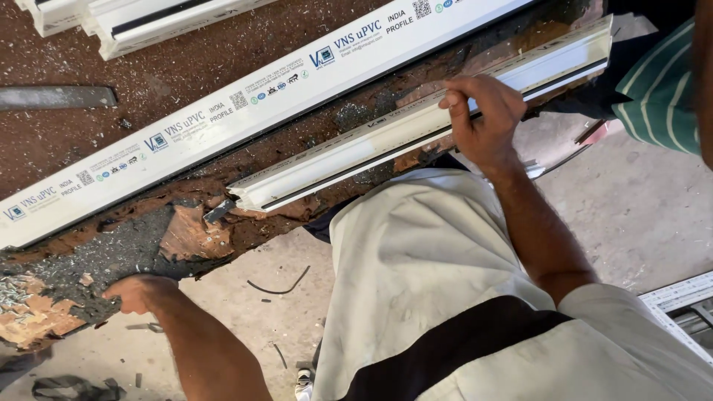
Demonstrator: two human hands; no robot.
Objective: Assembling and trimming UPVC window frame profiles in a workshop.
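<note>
Nearest the camera, the left hand [140,292] rests with curled fingers on the worn, chipped edge of the dark wooden workbench [89,275], holding nothing and seemingly bracing the body. A little farther in, the right hand [484,119] is closed over the short white plastic window profile with a black gasket strip [416,130], fingers wrapped across its top near the right-hand third; the piece lies slantwise on the bench, just beside the longer white plastic frame profile with blue printing [245,100] behind it. The short length looks light and stiff, hollow, with smooth faces that may slip in a dusty grip; its cut ends look sharp, so a hold nearer the middle, across the ribs, should balance it best. Beyond, more white profiles [134,18] lie at the bench's far side.
</note>
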